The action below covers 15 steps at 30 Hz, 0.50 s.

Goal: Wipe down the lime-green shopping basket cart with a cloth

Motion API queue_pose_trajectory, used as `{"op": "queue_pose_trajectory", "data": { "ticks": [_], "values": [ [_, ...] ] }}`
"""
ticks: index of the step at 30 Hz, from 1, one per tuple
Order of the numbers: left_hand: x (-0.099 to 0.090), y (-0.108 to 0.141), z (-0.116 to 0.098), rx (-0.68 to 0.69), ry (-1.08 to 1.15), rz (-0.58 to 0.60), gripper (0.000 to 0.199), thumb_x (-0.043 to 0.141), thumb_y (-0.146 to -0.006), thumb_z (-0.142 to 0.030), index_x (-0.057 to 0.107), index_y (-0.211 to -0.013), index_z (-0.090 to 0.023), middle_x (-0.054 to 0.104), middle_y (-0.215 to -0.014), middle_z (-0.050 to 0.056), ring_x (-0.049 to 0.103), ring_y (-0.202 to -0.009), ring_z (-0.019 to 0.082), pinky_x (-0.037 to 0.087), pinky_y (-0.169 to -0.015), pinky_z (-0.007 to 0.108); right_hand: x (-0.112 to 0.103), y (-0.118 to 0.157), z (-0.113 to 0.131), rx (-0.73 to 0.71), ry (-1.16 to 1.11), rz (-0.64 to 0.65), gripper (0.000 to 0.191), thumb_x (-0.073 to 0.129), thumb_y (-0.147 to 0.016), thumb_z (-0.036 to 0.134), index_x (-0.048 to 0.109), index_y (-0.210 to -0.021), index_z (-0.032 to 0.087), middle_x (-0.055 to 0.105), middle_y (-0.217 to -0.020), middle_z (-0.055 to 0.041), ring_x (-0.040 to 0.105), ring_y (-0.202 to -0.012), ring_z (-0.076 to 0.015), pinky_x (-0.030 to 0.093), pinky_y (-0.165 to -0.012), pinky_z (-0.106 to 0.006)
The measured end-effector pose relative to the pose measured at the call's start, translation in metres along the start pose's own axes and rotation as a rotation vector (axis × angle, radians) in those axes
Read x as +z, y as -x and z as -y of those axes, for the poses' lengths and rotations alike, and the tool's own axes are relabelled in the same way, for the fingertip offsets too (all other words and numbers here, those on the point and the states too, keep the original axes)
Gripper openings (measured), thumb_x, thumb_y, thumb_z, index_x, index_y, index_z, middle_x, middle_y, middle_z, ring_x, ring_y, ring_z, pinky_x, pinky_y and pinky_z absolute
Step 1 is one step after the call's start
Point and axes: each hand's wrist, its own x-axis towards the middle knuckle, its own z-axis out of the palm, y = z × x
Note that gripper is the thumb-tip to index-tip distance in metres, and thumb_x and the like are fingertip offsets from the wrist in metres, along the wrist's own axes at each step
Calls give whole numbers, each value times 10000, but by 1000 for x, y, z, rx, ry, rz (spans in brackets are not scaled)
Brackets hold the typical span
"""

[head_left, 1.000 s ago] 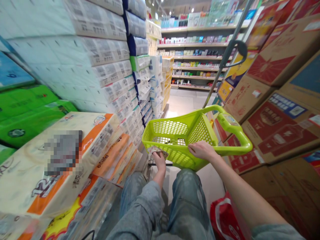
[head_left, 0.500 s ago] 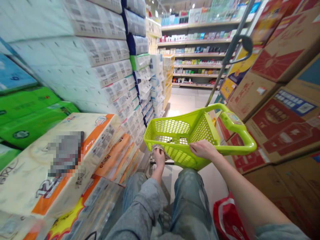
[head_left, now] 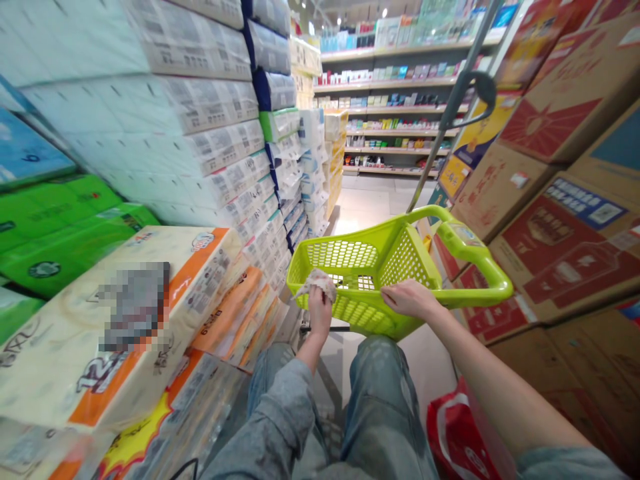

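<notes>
A lime-green plastic shopping cart (head_left: 400, 320) with perforated walls stands in front of my knees, its looped handle to the right. My left hand (head_left: 319, 308) is closed on a pale, crumpled cloth (head_left: 320, 283), which lies against the near rim at the cart's left end. My right hand (head_left: 407, 297) grips the near rim of the cart around its middle, fingers curled over the edge. Inside, the part of the basket that shows holds nothing I can make out.
Stacked tissue packs (head_left: 210, 100) rise on the left, with a cream-and-orange pack (head_left: 200, 293) nearby. Cardboard cartons (head_left: 555, 233) line the right. A grey pole (head_left: 440, 143) leans behind the cart. A red bag (head_left: 460, 433) sits by my right leg. Stocked shelves (head_left: 390, 87) stand ahead.
My left hand has moved up with the cloth, from the outer side of the cart's near wall to its top rim. My right hand stays on the rim.
</notes>
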Motion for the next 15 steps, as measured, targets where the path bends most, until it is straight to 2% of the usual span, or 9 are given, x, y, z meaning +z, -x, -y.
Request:
{"op": "queue_pose_trajectory", "data": {
  "ticks": [3,5,9,12,15],
  "values": [
    [7,-10,-8,329,-87,259,260,473,-810,-128,580,-1035,-204,594,-1046,71,508,-1057,207,383,-962,361,-1,0,1,8,5,12,381,296,-924,330,641,-834,198,706,-793,-70,650,-698,-171,346,-609,-244],
    [11,-16,-4,428,-189,340,259,498,-810,-142,585,-1041,-220,602,-1009,58,511,-1027,207,387,-947,365,-1,0,1,16,7,18,382,293,-926,335,639,-841,197,708,-807,-70,652,-707,-170,347,-611,-243],
    [2,-27,14,442,-387,418,197,524,-809,-165,587,-987,-223,591,-902,56,523,-909,213,417,-845,360,0,2,-1,18,-3,16,383,289,-929,347,634,-845,203,708,-817,-61,656,-718,-170,346,-606,-239],
    [-22,-36,34,391,-484,421,207,527,-805,-164,572,-998,-223,576,-920,59,514,-929,211,397,-868,364,1,4,-2,26,-12,7,382,288,-932,352,632,-846,209,708,-828,-55,656,-719,-171,350,-610,-240],
    [-52,-45,55,281,-577,433,213,534,-779,-129,564,-971,-216,574,-969,58,501,-971,207,373,-915,363,0,5,-2,29,-20,11,377,293,-930,350,632,-846,210,707,-832,-54,654,-717,-169,351,-612,-238]
  ]
}}
